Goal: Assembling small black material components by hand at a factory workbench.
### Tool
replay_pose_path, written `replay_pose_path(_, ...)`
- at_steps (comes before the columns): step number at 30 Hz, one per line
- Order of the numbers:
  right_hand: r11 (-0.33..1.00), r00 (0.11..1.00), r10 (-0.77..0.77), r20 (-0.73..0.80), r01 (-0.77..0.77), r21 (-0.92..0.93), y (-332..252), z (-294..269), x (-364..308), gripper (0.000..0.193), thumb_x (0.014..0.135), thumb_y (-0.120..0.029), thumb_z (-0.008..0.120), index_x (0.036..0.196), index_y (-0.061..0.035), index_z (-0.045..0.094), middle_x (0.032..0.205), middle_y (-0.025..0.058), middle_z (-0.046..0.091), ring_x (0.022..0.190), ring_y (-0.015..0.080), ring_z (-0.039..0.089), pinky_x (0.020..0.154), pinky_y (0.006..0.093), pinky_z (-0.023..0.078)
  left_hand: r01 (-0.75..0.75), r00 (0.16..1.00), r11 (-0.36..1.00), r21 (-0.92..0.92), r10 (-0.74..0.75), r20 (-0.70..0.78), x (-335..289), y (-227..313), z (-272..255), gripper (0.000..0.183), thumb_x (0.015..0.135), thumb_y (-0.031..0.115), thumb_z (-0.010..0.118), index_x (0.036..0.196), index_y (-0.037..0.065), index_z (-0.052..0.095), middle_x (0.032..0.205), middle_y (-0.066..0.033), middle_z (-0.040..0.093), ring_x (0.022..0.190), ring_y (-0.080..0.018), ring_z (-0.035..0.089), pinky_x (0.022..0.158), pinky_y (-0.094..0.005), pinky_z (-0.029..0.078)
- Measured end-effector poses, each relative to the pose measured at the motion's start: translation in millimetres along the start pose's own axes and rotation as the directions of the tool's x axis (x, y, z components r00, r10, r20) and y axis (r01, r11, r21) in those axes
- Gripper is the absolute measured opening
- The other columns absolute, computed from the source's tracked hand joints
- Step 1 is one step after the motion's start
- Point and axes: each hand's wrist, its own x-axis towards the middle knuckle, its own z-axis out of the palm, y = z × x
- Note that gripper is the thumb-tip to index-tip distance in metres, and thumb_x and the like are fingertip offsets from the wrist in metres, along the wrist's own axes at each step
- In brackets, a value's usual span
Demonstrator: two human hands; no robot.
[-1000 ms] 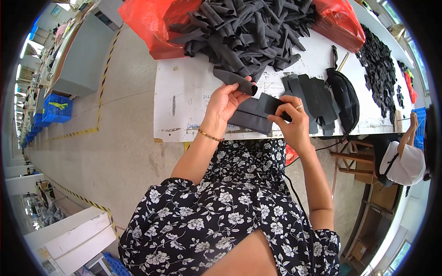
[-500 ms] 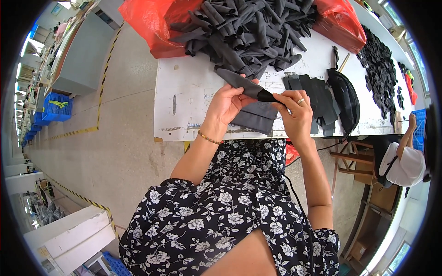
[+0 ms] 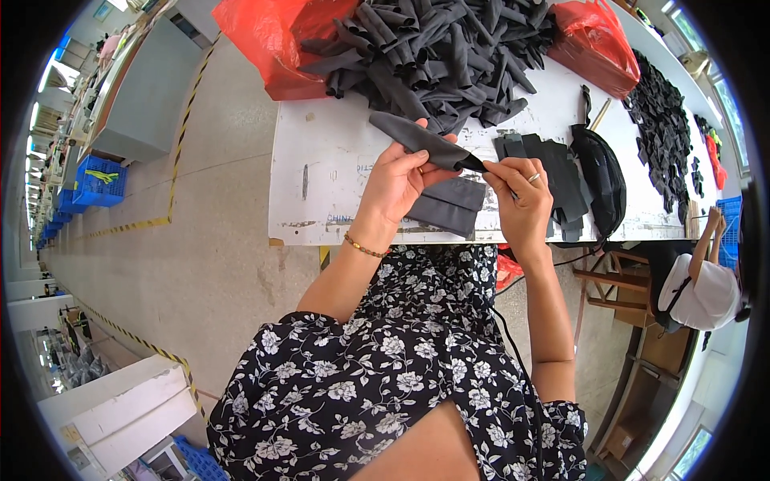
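My left hand (image 3: 393, 186) is closed round a dark grey fabric tube (image 3: 413, 143), the thumb on top and fingertips showing beyond its far edge. The piece slants from upper left down to the right. At its right end, my right hand (image 3: 523, 199) pinches the black tip between thumb and fingers. Just beneath the hands, flat folded dark grey pieces (image 3: 451, 210) lie on the white table (image 3: 313, 176). Beyond them rises a large heap of similar dark grey fabric tubes (image 3: 441, 60).
Red plastic bags (image 3: 273, 48) flank the heap. Right of my hands lie flat dark strips (image 3: 561, 180) and a black zippered pouch (image 3: 601, 176). Farther right are many small dark pieces (image 3: 662, 120). Another person (image 3: 702, 289) sits at the far right. A blue crate (image 3: 100, 180) stands left.
My right hand has shifted slightly right and down, drawing the black tip out narrower. The fabric in my left hand looks wider and flatter.
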Motion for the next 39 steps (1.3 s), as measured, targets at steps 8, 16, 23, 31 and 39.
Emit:
replay_pose_path(8, 0.916, 0.954, -0.299, -0.024, 0.28, -0.286, -4, 6, -2, 0.03, 0.067, -0.005, 0.073, 0.097, -0.0073, 0.068, 0.09, -0.0009, 0.059, 0.086, 0.0184, 0.057, 0.078, 0.0338, 0.042, -0.049, 0.999, 0.999, -0.008, 0.049, 0.012, -1, -8, 3, 0.051, 0.096, -0.002, 0.036, 0.145, 0.006, 0.026, 0.132, -0.0277, 0.049, 0.116, -0.0365, 0.057, 0.096, -0.0492, 0.052)
replay_pose_path(16, 0.977, 0.978, -0.187, -0.096, 0.175, -0.125, -19, 23, -12, 0.055, 0.07, -0.007, 0.077, 0.121, -0.0058, 0.057, 0.108, 0.0092, 0.056, 0.095, 0.0288, 0.055, 0.083, 0.0408, 0.042, -0.339, 0.933, 0.94, 0.039, 0.33, 0.144, -16, -18, 25, 0.063, 0.096, 0.008, 0.052, 0.149, 0.009, 0.018, 0.134, -0.0241, 0.048, 0.121, -0.0298, 0.053, 0.102, -0.0428, 0.044)
replay_pose_path(23, 0.994, 0.994, -0.102, 0.045, 0.103, -0.024, -7, 24, -35, 0.046, 0.069, 0.002, 0.073, 0.11, -0.0028, 0.054, 0.109, 0.0158, 0.057, 0.09, 0.0348, 0.055, 0.079, 0.044, 0.045, -0.278, 0.958, 0.956, 0.095, 0.268, 0.103, 3, -28, 11, 0.024, 0.097, 0.022, 0.056, 0.109, 0.002, 0.06, 0.092, -0.0123, 0.069, 0.109, -0.0302, 0.062, 0.1, -0.043, 0.044)
replay_pose_path(31, 0.994, 0.984, -0.11, 0.141, 0.111, 0.002, -21, 22, -23, 0.037, 0.074, -0.004, 0.076, 0.104, -0.0026, 0.055, 0.105, 0.0161, 0.059, 0.091, 0.0349, 0.059, 0.076, 0.0421, 0.05, -0.175, 0.979, 0.984, -0.024, 0.172, -0.105, -3, -37, 13, 0.031, 0.098, 0.029, 0.052, 0.11, 0.001, 0.055, 0.099, -0.0125, 0.067, 0.115, -0.0333, 0.059, 0.098, -0.0436, 0.047)
replay_pose_path(39, 0.978, 0.97, -0.151, 0.189, 0.118, 0.174, -12, 32, -20, 0.02, 0.079, 0.002, 0.069, 0.097, 0.0011, 0.058, 0.101, 0.0169, 0.061, 0.079, 0.0325, 0.062, 0.066, 0.0375, 0.051, -0.09, 0.992, 0.988, -0.127, 0.078, -0.095, -6, -56, 13, 0.032, 0.099, 0.03, 0.051, 0.115, 0.003, 0.055, 0.103, -0.0119, 0.067, 0.116, -0.0312, 0.057, 0.103, -0.0432, 0.042)
